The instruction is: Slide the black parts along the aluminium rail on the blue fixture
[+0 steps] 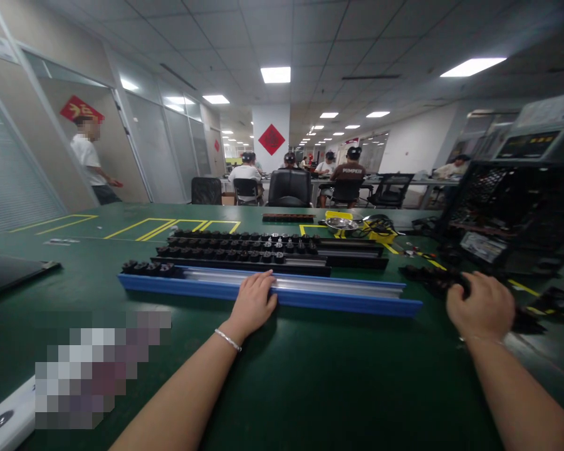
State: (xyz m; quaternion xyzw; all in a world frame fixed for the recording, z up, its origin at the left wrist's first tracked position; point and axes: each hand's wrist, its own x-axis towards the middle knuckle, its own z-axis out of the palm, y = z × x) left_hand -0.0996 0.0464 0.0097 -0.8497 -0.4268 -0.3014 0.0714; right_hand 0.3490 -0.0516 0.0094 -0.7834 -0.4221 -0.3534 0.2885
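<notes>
A long blue channel rail with a pale metallic inside lies across the green table. Several small black parts sit in its left end. My left hand grips the rail near its middle, fingers over the near wall and thumb on the outside. To the right, beyond the rail's end, my right hand is curled around a small black part, whose shape is mostly hidden. Under and beside that hand lie more dark pieces. Behind the blue rail, black rails hold rows of similar black parts.
A metal bowl and a yellow tray stand at the back. A black open-fronted crate is at the right, a dark flat object at the left. A pixelated white object lies front left. People sit beyond the table; one person stands left.
</notes>
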